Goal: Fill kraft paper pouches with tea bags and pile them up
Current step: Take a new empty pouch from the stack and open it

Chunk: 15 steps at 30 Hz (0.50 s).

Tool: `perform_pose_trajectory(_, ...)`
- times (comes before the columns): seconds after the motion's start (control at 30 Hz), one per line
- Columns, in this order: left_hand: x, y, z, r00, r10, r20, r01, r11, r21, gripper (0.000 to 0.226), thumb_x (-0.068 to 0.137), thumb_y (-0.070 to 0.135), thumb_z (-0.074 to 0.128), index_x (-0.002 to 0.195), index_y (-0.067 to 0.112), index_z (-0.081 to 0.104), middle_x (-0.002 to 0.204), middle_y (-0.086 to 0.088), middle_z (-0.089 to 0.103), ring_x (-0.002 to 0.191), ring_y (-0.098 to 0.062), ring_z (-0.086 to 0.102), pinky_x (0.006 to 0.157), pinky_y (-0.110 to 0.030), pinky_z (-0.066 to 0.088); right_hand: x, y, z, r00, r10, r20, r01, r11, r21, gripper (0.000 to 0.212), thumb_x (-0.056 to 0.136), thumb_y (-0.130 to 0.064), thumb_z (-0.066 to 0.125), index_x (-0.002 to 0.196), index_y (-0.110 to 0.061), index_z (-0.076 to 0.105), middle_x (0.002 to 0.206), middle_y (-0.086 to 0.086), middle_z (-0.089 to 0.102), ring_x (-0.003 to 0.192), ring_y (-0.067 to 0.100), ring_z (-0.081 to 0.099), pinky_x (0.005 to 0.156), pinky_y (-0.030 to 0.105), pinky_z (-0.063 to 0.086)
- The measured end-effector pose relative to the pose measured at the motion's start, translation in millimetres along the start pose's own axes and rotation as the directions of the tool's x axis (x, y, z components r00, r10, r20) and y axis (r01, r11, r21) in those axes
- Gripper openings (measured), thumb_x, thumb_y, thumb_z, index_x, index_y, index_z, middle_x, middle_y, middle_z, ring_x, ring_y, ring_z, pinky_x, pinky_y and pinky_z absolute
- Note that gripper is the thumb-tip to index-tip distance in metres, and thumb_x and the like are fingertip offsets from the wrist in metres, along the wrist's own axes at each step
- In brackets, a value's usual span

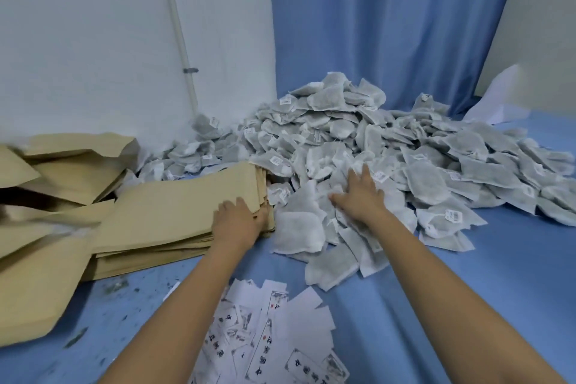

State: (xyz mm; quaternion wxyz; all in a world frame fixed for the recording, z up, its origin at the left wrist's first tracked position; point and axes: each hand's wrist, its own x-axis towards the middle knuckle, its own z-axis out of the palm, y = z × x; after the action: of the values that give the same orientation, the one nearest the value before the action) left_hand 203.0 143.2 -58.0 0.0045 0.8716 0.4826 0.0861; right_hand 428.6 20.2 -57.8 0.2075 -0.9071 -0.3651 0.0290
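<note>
I take the stack of flat tan kraft paper pouches [174,212] as my landmark. Its long axis runs left to right, and the right short end, a little farther from me, points into the heap of white-grey mesh tea bags [374,140]. This heap touches that end and spreads far to the right of the stack.

My left hand [240,221] lies on the right end of the stack. Its fingers bend down over the edge and grip the top pouches, but the fingertips are hidden between the sheets. My right hand [361,193] is just right of the stack, palm down, with the fingers spread flat on the tea bags.

To the left of the stack lie loose crumpled tan kraft pouches [62,165]. They are blurred and cut off by the picture edge, so I cannot tell whether they are filled. In front of the stack, nearer to me, lie white printed paper labels [274,337], cut off at the bottom.

I count two hands and one stack. The pouches, tea bags and labels are too many to count. All rests on a blue cloth [467,290].
</note>
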Motion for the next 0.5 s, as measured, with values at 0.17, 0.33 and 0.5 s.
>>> perform_pose_trajectory(0.17, -19, -19, 5, 0.984, 0.180, -0.013, -0.180, 0.984, 0.015, 0.056, 0.099, 0.048, 0.030, 0.139, 0.008, 0.031, 0.124, -0.014, 0.049, 0.113, -0.028, 0.049, 0.084, -0.037, 0.045, -9, -4, 20, 0.999, -0.023, -0.039, 0.015, 0.979, -0.203, 0.080, 0.091, -0.061, 0.026, 0.151, -0.017, -0.002, 0.156, 0.011, -0.018, 0.142, 0.031, 0.021, 0.113, 0.052, 0.016)
perform_pose_trajectory(0.33, -29, -25, -6, 0.969, 0.236, -0.077, -0.221, 0.962, 0.162, 0.039, 0.102, 0.038, 0.029, 0.126, 0.013, 0.045, 0.107, -0.009, 0.062, 0.092, -0.028, 0.062, 0.063, -0.033, 0.042, -17, -7, 14, 0.998, -0.003, -0.063, -0.006, 0.990, -0.142, 0.075, 0.092, -0.055, 0.032, 0.151, -0.017, 0.006, 0.158, 0.007, -0.012, 0.144, 0.027, 0.016, 0.115, 0.051, 0.014)
perform_pose_trajectory(0.5, -43, -31, -18, 0.981, 0.134, -0.139, -0.135, 0.991, 0.003, 0.047, 0.091, 0.060, 0.039, 0.106, 0.021, 0.061, 0.090, -0.008, 0.067, 0.082, -0.028, 0.063, 0.064, -0.032, 0.046, -47, -49, 6, 0.910, -0.048, -0.412, 0.123, 0.980, 0.157, 0.057, 0.089, -0.032, 0.053, 0.140, -0.013, 0.038, 0.159, 0.005, 0.010, 0.146, 0.023, 0.002, 0.116, 0.043, 0.000)
